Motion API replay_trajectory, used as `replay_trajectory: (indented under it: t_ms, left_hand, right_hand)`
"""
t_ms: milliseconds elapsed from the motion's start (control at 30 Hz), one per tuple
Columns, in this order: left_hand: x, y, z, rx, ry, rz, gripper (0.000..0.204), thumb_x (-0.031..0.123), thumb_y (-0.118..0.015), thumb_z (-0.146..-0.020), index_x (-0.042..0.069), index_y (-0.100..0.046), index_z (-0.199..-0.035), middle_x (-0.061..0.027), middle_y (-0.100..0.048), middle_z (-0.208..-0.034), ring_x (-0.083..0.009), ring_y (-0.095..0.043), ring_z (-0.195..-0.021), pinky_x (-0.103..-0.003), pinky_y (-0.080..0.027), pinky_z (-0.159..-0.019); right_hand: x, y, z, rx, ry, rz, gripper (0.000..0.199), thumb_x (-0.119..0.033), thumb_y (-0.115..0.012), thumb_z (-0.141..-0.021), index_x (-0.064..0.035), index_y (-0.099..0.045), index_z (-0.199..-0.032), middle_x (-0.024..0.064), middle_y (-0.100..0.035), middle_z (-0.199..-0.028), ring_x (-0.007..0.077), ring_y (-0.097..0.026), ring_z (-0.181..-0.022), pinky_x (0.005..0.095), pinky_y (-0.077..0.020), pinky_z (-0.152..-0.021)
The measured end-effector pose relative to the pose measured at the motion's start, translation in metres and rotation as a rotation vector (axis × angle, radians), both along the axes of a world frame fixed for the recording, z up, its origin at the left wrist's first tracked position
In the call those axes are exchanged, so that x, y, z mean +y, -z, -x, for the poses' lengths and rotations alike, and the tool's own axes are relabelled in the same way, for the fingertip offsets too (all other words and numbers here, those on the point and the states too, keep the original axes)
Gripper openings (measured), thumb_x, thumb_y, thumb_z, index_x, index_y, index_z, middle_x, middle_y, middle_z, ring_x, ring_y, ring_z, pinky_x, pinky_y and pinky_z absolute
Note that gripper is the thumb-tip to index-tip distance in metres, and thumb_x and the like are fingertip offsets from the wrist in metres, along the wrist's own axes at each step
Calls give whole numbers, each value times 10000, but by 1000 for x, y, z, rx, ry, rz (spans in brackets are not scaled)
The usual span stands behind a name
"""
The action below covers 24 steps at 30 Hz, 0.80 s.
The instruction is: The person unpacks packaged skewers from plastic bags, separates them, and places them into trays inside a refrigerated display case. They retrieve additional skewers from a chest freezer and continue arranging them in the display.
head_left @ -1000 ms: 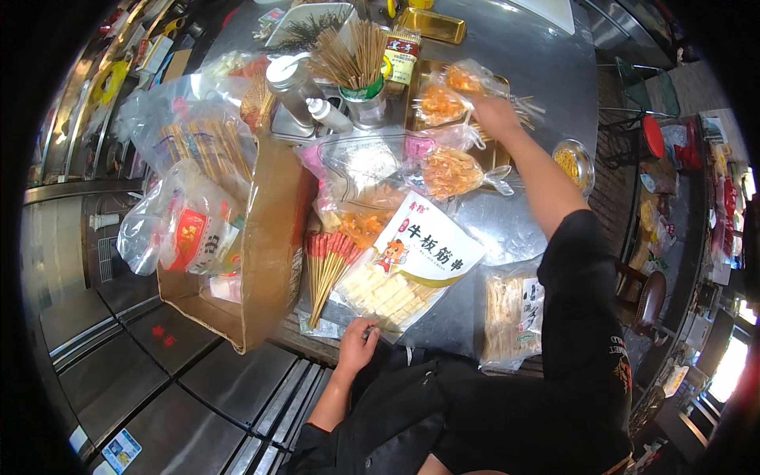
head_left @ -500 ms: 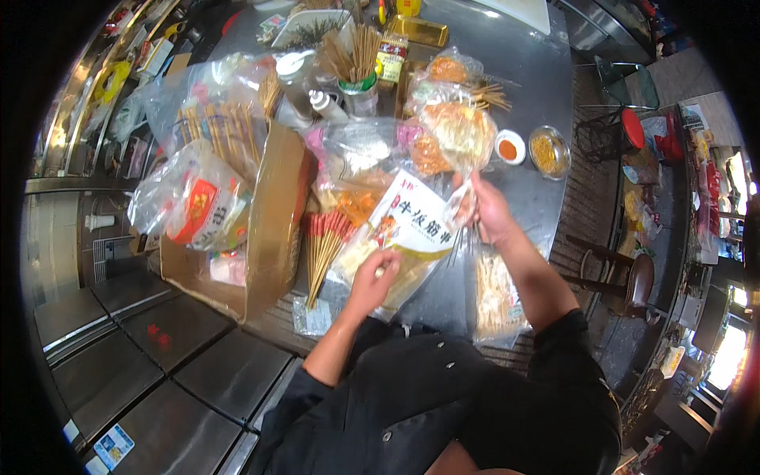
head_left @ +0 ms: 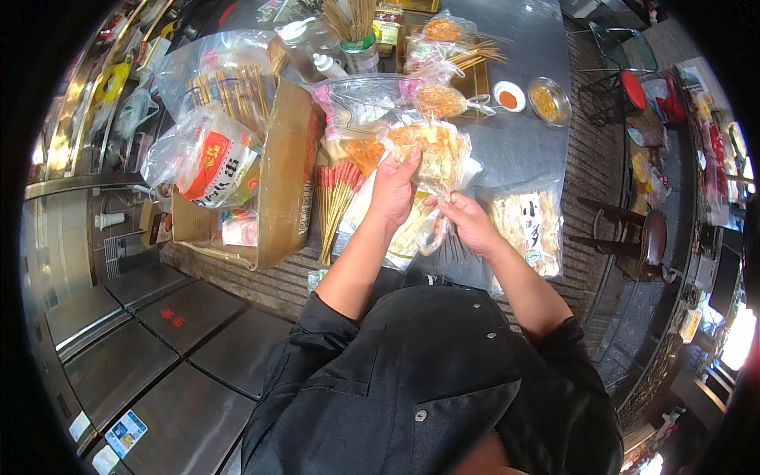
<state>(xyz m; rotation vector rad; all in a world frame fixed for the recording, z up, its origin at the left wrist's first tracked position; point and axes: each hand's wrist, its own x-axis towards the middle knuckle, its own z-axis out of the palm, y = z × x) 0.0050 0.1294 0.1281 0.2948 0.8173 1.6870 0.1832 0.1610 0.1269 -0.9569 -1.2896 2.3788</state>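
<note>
One lifted skewer bag [head_left: 443, 158], still wrapped, is gripped by left hand [head_left: 393, 190] and right hand [head_left: 473, 226], right of cardboard box [head_left: 286, 170].

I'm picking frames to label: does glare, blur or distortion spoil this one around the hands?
Head view: left hand and right hand have outlines clear enough to follow; head view: whitish glints mark the clear bag beyond them; head view: a washed-out bright patch sits near the right rim; head view: fisheye bending and black corners lie well away from the hands.
</note>
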Motion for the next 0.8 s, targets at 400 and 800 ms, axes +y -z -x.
replay_trajectory:
  t_ms: [400,800]
  left_hand:
    - [-1,23,-101,-31,481,46,580,474,-419,-1128,-2,-521,-1444,-183,-653,-1368,-279,-619,-1260,-443,-468,-1106]
    - [16,39,-314,160,479,91,342,255,-463,-1135,-34,-575,-1278,-182,-699,-1205,-258,-690,-1098,-411,-558,-994]
  right_hand:
    - [-41,-7,-55,-363,504,-622,363,-61,-532,-1051,38,-604,-1393,104,-683,-1280,180,-608,-1214,304,-466,-1045]
    - [-28,24,-289,-152,613,-451,200,-84,-703,-960,-3,-681,-1141,53,-694,-981,133,-627,-876,295,-522,-826]
